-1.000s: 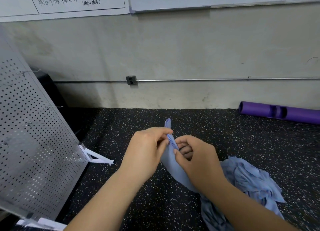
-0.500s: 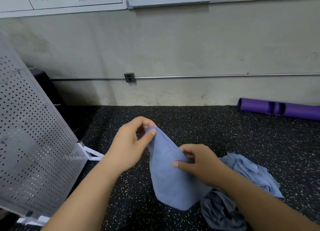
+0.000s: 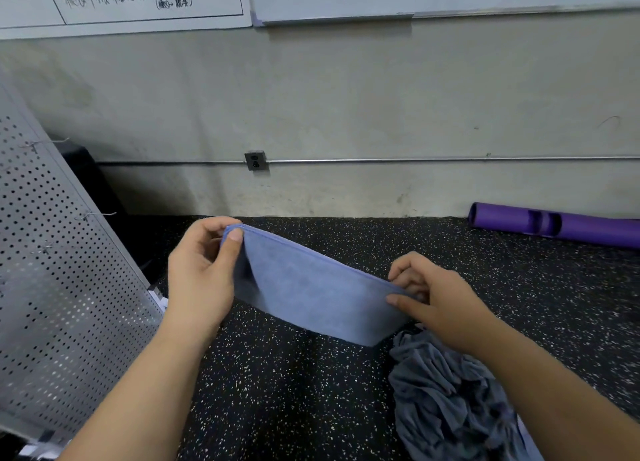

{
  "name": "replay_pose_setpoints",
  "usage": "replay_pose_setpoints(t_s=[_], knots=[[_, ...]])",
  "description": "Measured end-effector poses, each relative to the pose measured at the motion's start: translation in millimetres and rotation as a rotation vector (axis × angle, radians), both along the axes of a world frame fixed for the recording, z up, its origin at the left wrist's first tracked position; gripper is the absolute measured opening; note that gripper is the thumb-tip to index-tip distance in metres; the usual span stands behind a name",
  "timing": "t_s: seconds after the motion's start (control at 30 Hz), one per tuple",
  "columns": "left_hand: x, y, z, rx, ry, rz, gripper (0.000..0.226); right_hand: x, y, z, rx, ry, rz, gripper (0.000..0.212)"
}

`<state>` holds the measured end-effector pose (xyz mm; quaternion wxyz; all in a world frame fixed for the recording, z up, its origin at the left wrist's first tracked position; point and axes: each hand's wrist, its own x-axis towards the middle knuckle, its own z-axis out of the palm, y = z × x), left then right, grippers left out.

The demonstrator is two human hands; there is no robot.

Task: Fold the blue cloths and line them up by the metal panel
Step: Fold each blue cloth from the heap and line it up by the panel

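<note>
- Blue cloth [image 3: 311, 291]: held in the air above the floor, stretched between both hands along its upper hem. The hem runs from upper left down to lower right. The body of the cloth hangs below the hem as a flat panel, apparently doubled over; its lower edge does not reach the floor.
- Left hand [image 3: 202, 273]: pinches the upper-left corner of the cloth between the thumb and the curled fingers. The thumb lies on the near face of the fabric.
- Right hand [image 3: 436, 301]: pinches the lower-right end of the hem, thumb on the near face, fingers curled behind the fabric.
- Pile of cloths [image 3: 450, 398]: crumpled grey-blue fabric on the floor, below the right forearm and just beside the lower right corner of the held cloth. The number of cloths in the pile cannot be determined.
- Metal panel [image 3: 52, 287]: perforated sheet at the left, tilted, resting on white feet. Well apart from the pile; near the left forearm. Small wire hooks project from its face.
- Floor [image 3: 277, 391]: black rubber surface with white speckles.
- Purple tube [image 3: 554, 225]: lies on the floor against the wall at the right.
- Wall [image 3: 346, 97]: pale, with a metal conduit and an outlet box [image 3: 255, 160] above the floor line. Whiteboards [image 3: 138, 0] with handwriting hang along the top.
</note>
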<state>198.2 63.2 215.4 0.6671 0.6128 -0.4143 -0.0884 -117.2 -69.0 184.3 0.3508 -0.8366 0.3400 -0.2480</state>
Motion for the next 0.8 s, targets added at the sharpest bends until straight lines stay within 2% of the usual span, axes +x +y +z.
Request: replay_pose_setpoints(t_s=[0.27, 0.53, 0.67, 0.8], knots=[[3.0, -0.4, -0.6, -0.021, 0.042, 0.043, 0.009, -6.3, -3.9, -7.5, 0.017, 0.047, 0.017, 0.025], [-1.4, -0.1, 3.9, -0.036, 0.072, 0.051, 0.009, -5.3, -4.0, -3.6, 0.198, 0.098, -0.018, 0.02], [-1.9, 1.0, 5.7, -0.036, 0.064, 0.059, 0.009, -2.7, -3.3, -4.1, 0.186, 0.014, -0.058, 0.026], [-0.6, 1.5, 5.4, -0.023, 0.052, 0.07, 0.01, -2.8, -2.8, -6.1, 0.138, 0.016, -0.082, 0.023]])
